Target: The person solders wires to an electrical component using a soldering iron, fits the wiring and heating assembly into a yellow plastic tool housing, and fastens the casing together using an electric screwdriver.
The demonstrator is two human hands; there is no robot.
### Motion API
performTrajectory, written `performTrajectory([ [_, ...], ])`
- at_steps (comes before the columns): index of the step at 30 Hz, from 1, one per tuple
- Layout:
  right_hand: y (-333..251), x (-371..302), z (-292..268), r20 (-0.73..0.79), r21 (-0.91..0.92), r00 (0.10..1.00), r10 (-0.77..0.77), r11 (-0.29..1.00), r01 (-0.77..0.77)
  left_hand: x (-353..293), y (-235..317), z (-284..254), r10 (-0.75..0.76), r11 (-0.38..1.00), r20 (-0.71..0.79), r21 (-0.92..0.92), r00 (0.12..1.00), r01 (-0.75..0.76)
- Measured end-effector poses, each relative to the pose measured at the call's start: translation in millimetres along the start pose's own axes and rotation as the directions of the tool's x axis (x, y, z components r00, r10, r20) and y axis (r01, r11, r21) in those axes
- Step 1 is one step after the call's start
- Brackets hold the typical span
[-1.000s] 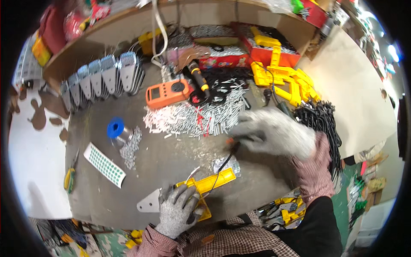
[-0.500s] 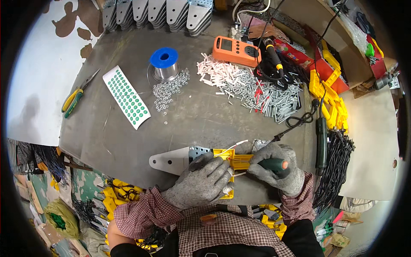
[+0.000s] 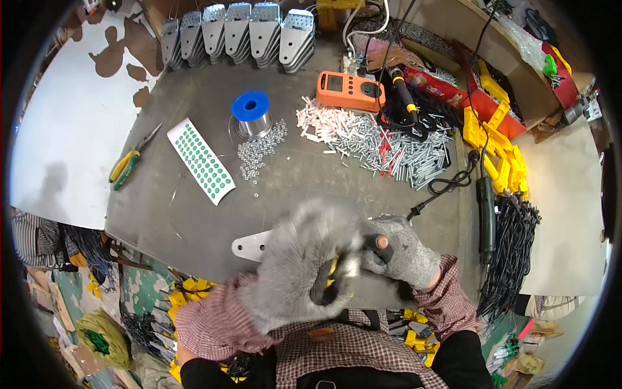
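My left hand (image 3: 308, 259), in a grey glove, is smeared by motion in the middle near the table's front edge. It covers most of a grey metal bracket (image 3: 245, 246), whose rounded, holed end sticks out to its left. A sliver of a yellow plastic housing (image 3: 333, 271) shows by the fingers; how the fingers sit on it is unclear. Just to the right, my gloved right hand (image 3: 407, 251) is closed around a screwdriver (image 3: 380, 248) with a dark handle and an orange-red end. The screwdriver's tip is hidden behind the left hand.
Beyond the hands lie a solder spool (image 3: 251, 115), nuts (image 3: 251, 155), a sticker sheet (image 3: 202, 162) and pliers (image 3: 133, 159). An orange meter (image 3: 350, 91), a soldering iron (image 3: 405, 94) and screws (image 3: 408, 159) lie far right. Bracket stacks (image 3: 262, 35) line the back; yellow housings (image 3: 505, 155) sit right.
My left hand has lifted and turned over the bracket and yellow housing, now blurred. My right hand, still on the screwdriver, has shifted slightly left, with the handle tilted more toward me. The view has shifted slightly.
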State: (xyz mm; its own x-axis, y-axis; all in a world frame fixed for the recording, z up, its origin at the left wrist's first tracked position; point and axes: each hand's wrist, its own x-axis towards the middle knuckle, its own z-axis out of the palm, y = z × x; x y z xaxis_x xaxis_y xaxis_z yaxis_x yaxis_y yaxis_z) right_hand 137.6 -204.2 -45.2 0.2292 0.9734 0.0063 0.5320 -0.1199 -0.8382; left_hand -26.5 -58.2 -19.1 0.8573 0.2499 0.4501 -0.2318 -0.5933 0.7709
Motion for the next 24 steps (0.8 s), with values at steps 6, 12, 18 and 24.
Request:
performTrajectory([
  [6,-10,11,-10,-0.064,-0.149,0.991,-0.115,0.983,0.104,97,29,34,0.256,0.883,0.129,0.371,0.958,-0.286],
  [12,14,3,-54,-0.311,-0.314,0.95,0.041,0.938,-0.144,4,17,11,0.159,0.948,0.304,0.219,0.939,-0.232],
  [18,25,-68,-90,-0.228,-0.478,0.953,0.201,0.829,-0.289,-7,7,27,0.086,0.929,0.3,0.32,0.95,-0.185],
  [24,4,-77,-87,-0.296,-0.568,0.946,-0.133,0.821,-0.062,65,25,34,-0.138,0.785,0.596,0.553,0.791,-0.28],
])
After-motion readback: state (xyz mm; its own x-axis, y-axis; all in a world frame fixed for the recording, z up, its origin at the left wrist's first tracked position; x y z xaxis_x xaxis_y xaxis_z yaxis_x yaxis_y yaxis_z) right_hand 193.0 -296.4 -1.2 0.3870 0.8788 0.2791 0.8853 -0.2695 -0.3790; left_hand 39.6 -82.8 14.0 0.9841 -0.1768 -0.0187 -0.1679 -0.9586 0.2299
